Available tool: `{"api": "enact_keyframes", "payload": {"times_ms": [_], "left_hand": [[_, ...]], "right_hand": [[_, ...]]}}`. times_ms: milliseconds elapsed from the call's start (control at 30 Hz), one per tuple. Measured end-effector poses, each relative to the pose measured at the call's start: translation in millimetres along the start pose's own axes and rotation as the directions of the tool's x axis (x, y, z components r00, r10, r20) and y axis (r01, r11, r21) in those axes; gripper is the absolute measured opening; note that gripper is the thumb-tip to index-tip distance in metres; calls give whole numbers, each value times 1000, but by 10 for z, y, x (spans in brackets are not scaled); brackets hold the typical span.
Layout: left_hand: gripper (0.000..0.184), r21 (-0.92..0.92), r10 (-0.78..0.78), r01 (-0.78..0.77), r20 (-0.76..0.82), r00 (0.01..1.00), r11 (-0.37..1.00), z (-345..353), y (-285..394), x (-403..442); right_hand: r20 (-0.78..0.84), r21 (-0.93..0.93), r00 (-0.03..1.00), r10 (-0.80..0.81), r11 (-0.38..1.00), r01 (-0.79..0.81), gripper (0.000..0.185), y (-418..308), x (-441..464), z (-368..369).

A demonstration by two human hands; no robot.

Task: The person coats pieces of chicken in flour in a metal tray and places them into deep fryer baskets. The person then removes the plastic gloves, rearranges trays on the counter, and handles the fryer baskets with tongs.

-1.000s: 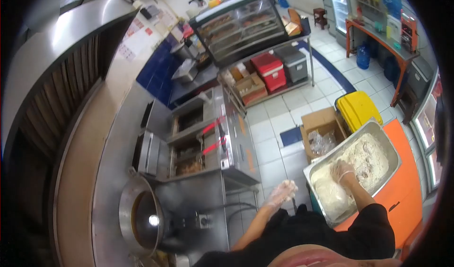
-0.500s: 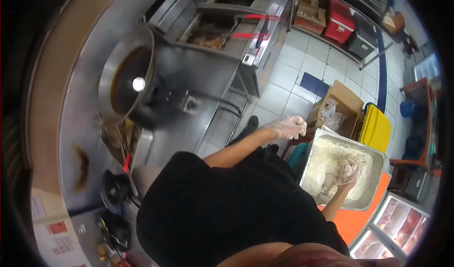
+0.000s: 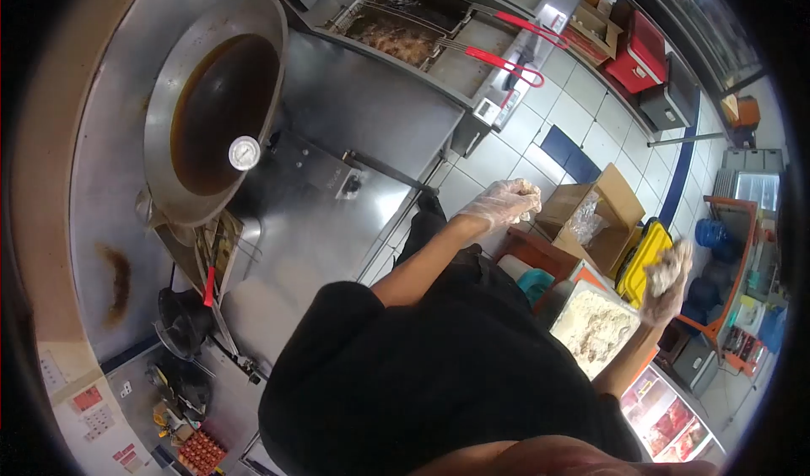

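My left hand (image 3: 498,204), in a clear plastic glove, is closed on a pale, flour-coated piece (image 3: 528,197) out in front of my body. To the right, my gloved right hand (image 3: 662,294) is raised beside the metal tray (image 3: 553,307) and curled around a lumpy floured piece (image 3: 671,265). What kind of food these pieces are, I cannot make out. Loose, clumpy flour (image 3: 595,324) lies in the tray, which my right forearm and shirt partly cover.
A large wok of dark oil (image 3: 224,109) with a round thermometer (image 3: 244,153) stands at left. Behind is a fryer with red-handled baskets (image 3: 506,67) and bubbling oil (image 3: 396,41). A cardboard box (image 3: 620,202) and a yellow lid (image 3: 645,261) stand past the tray.
My right hand has come up out of the flour tray and moved away to the right with a floured piece. My left hand stays closed, slightly higher in view. The camera view has shifted.
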State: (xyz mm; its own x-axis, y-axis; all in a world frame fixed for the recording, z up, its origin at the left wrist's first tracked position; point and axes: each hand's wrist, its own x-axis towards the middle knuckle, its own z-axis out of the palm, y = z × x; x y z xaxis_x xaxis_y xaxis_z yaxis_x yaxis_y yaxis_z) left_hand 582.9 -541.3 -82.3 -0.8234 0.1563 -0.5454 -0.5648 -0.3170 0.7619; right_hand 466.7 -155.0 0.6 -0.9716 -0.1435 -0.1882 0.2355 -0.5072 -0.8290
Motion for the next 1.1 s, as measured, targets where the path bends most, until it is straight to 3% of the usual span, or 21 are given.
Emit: {"api": "enact_keyframes", "payload": {"times_ms": [67,100,133,200,267,333,367,433,500,533,567,600,633,667,733,767,833,867,900,1067,1100], "left_hand": [[30,-47,-21,17,-80,997,999,-287,88,-52],[30,-40,-10,7,-76,997,999,-441,55,-26],[30,-144,22,-38,-114,993,989,-592,-77,26],[29,-243,63,-100,-153,986,965,-837,19,-50],[29,-136,76,-115,-266,961,984,-992,307,-387],[30,-193,100,-157,-274,956,968,-1158,239,-405],[30,-206,96,-169,-325,941,964,-1212,259,-447],[30,-218,84,-175,-373,924,960,-1308,200,-490],[24,-277,134,-234,-337,932,932,-1397,34,-448],[24,-269,137,-236,-340,930,934,-1450,7,-451],[24,-344,44,-154,-307,951,926,-1503,-24,-463],[24,-407,-44,-70,-264,964,911,-1557,-61,-493],[25,-425,-33,-116,-327,944,898,-1572,-52,-549],[27,-436,-16,-174,-398,917,883,-1598,4,-626],[29,-401,-119,-96,-480,869,911,-1650,209,-744],[37,-316,-6,-178,-502,865,932,-1702,-76,-605],[34,-384,-16,-206,-502,865,900,-1745,-102,-631],[30,-448,-19,-241,-502,864,861,-1743,-131,-653],[27,-525,-22,-238,-441,897,817,-1812,-400,-499],[28,-429,-68,-167,-480,874,888,-1802,-248,-530],[28,-394,-97,-120,-489,867,911,-1779,-167,-576]], "right_hand": [[343,-108,935,84,993,-50,42,165,483,693],[324,-180,936,136,980,-81,43,296,749,1058],[301,-248,935,186,962,-111,44,430,983,1439],[319,-435,947,40,894,109,53,819,1122,2601],[514,-541,843,155,821,179,54,1264,1597,3214],[604,-629,789,112,675,385,50,1993,2226,3683],[612,-687,762,209,618,383,47,2325,2411,3992],[656,-634,581,482,770,78,27,3169,2867,4512],[736,-488,377,563,826,-280,13,3750,2938,4908],[767,-641,260,586,689,337,15,3930,2853,5188],[738,-462,170,654,305,833,18,4094,2792,5444],[726,-313,182,663,83,946,18,4234,2817,5554],[715,-133,195,671,-143,981,20,4387,2853,5655],[723,-98,206,660,-197,976,20,4865,3044,5650],[713,10,218,666,-320,947,21,5509,3325,5738],[696,87,219,684,-383,920,22,5674,3410,5837],[539,-374,445,715,-271,887,25,5520,3100,5926],[637,-360,405,656,-211,909,26,5672,3203,5876],[634,-352,403,660,-217,910,25,5647,3147,5908],[641,-320,369,673,-203,925,28,5599,3343,5897],[722,-256,311,618,-179,950,29,5362,3305,5937]]}}
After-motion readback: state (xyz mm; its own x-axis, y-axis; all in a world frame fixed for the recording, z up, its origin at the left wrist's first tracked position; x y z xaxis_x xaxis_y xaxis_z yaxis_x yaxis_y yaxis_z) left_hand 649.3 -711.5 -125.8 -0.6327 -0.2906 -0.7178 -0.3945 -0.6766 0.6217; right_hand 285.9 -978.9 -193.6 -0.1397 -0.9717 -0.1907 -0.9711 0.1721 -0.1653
